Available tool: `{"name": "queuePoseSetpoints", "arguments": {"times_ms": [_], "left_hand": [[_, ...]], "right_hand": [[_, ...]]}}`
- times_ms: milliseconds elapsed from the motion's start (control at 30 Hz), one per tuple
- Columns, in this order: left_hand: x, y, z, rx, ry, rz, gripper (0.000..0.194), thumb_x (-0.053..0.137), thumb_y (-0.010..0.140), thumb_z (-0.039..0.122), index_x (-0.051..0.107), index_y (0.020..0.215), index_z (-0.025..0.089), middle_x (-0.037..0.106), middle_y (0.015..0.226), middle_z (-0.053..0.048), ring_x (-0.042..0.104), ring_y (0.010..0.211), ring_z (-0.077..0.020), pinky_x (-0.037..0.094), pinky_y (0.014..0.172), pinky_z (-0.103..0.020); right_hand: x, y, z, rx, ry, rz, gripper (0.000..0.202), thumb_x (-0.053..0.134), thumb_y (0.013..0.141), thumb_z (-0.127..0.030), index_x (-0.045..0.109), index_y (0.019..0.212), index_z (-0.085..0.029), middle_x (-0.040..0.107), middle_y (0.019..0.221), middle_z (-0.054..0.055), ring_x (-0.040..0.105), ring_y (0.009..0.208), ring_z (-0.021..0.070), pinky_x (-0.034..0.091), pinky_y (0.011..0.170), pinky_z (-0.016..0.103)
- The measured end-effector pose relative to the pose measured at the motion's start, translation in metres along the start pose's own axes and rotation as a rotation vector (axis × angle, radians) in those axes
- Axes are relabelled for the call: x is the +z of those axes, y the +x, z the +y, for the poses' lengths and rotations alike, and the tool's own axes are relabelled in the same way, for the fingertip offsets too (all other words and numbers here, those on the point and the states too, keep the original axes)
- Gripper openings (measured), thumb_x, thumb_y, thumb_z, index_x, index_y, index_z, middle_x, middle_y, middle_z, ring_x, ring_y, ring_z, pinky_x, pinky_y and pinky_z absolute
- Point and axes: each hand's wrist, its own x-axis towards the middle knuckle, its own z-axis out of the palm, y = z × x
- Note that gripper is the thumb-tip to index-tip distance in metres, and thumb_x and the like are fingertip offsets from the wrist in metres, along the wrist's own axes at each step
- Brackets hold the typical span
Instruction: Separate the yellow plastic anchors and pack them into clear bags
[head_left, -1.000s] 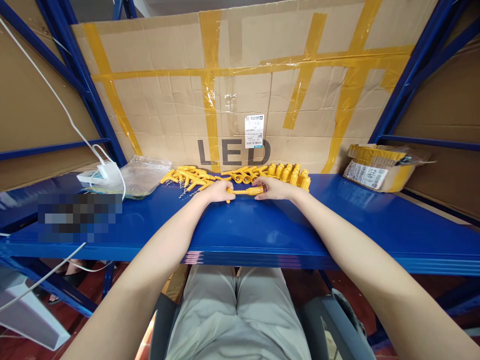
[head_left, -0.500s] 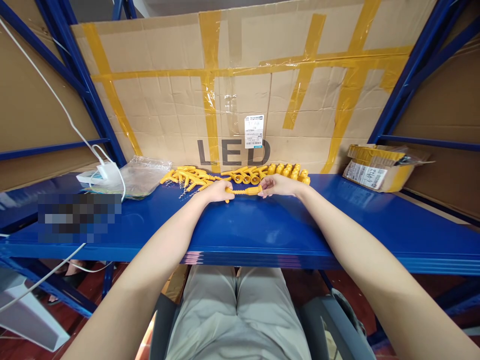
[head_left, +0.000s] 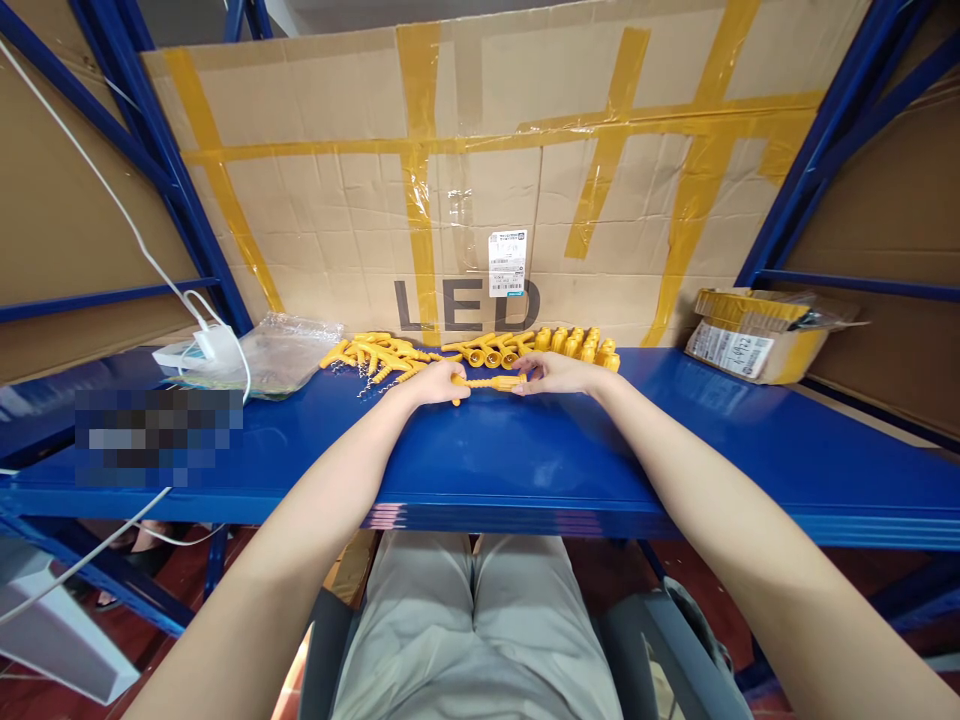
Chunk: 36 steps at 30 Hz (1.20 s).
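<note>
A yellow piece [head_left: 486, 384] is spanning two hands, nearer the surface's [head_left: 517, 450] back edge than its front.
The left hand [head_left: 435, 381] is gripping the handle [head_left: 456, 402]; the right hand [head_left: 559, 372] is pinching the wide end [head_left: 507, 383].

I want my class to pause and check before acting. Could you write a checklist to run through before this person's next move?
1. Left hand grips one end of the yellow piece: ok.
2. Right hand is at the piece's wider end: ok.
3. Right-hand grip is firm: cannot tell.
4. Spiral-tipped pieces are neatly lined up: not ok, they lie jumbled.
5. Yellow sleeves are grouped together, beyond the right hand: ok.
6. White adapter is away from both hands: ok, far left.
</note>
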Motion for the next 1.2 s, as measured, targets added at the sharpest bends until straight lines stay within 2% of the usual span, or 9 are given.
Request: {"name": "queuePoseSetpoints", "arguments": {"times_ms": [67,133,333,467,667,867,933,1067,1200], "left_hand": [[0.0,0.0,0.001,0.004,-0.005,0.001,0.011,0.058,0.066,0.026,0.055,0.076,0.02,0.065,0.061,0.003,0.057,0.058,-0.0143,0.038,0.05,-0.022],[0.001,0.0,0.002,0.011,-0.02,0.007,0.011,0.057,0.066,0.026,0.055,0.075,0.02,0.064,0.061,0.004,0.056,0.058,-0.0138,0.038,0.051,-0.022],[0.003,0.0,0.005,0.034,-0.028,0.029,0.01,0.058,0.065,0.024,0.056,0.073,0.019,0.061,0.061,0.004,0.055,0.059,-0.0134,0.038,0.053,-0.022],[0.003,-0.001,0.005,0.042,-0.029,0.029,0.01,0.058,0.064,0.023,0.055,0.073,0.019,0.06,0.06,0.004,0.054,0.058,-0.013,0.038,0.053,-0.022],[0.003,0.0,0.004,0.067,-0.046,0.033,0.01,0.058,0.063,0.024,0.054,0.072,0.02,0.058,0.059,0.004,0.053,0.058,-0.0133,0.036,0.052,-0.022],[0.004,0.0,0.003,0.056,-0.044,0.032,0.011,0.058,0.063,0.024,0.054,0.072,0.02,0.058,0.06,0.004,0.054,0.059,-0.0134,0.036,0.052,-0.022],[0.003,0.001,0.003,0.049,-0.048,0.026,0.012,0.059,0.063,0.024,0.054,0.073,0.02,0.059,0.06,0.004,0.054,0.059,-0.0136,0.037,0.052,-0.022],[0.003,0.002,0.002,0.046,-0.051,0.023,0.011,0.059,0.063,0.024,0.054,0.072,0.02,0.06,0.06,0.004,0.054,0.059,-0.0137,0.037,0.052,-0.022],[0.003,0.001,0.002,0.051,-0.048,0.032,0.01,0.059,0.063,0.023,0.053,0.071,0.02,0.059,0.059,0.004,0.053,0.057,-0.0133,0.036,0.052,-0.022]], "right_hand": [[0.004,0.0,-0.006,-0.062,-0.025,0.068,0.055,0.074,0.066,-0.039,0.057,0.112,-0.015,0.061,0.114,0.011,0.061,0.093,0.0189,0.049,0.081,0.03],[0.007,0.002,-0.011,-0.13,-0.061,0.102,0.05,0.075,0.064,-0.035,0.056,0.106,-0.015,0.061,0.109,0.009,0.059,0.095,0.0189,0.048,0.083,0.031],[0.013,0.004,-0.023,-0.154,-0.227,0.123,0.021,0.067,0.07,-0.024,0.056,0.085,-0.016,0.062,0.082,0.003,0.055,0.073,0.0155,0.043,0.066,0.027],[0.012,0.002,-0.02,-0.174,-0.143,0.079,0.017,0.063,0.073,-0.03,0.057,0.081,-0.016,0.062,0.077,0.002,0.055,0.069,0.0145,0.04,0.062,0.025],[0.011,0.005,-0.009,-0.119,-0.046,-0.055,0.033,0.056,0.078,-0.047,0.062,0.086,-0.015,0.062,0.071,0.003,0.055,0.063,0.0154,0.041,0.059,0.027],[0.011,0.006,-0.012,-0.093,-0.07,-0.061,0.037,0.056,0.078,-0.051,0.063,0.087,-0.016,0.065,0.079,0.006,0.056,0.068,0.0167,0.041,0.06,0.027],[0.011,0.005,-0.014,-0.079,-0.075,-0.05,0.035,0.058,0.077,-0.047,0.063,0.09,-0.016,0.066,0.084,0.006,0.058,0.072,0.018,0.042,0.064,0.028],[0.012,0.004,-0.015,-0.071,-0.1,0.03,0.038,0.071,0.066,-0.036,0.058,0.096,-0.016,0.064,0.095,0.007,0.058,0.083,0.0196,0.043,0.071,0.028],[0.011,0.004,-0.015,-0.098,-0.161,0.094,0.027,0.068,0.068,-0.028,0.057,0.089,-0.016,0.064,0.088,0.005,0.056,0.076,0.0171,0.041,0.066,0.026]]}}
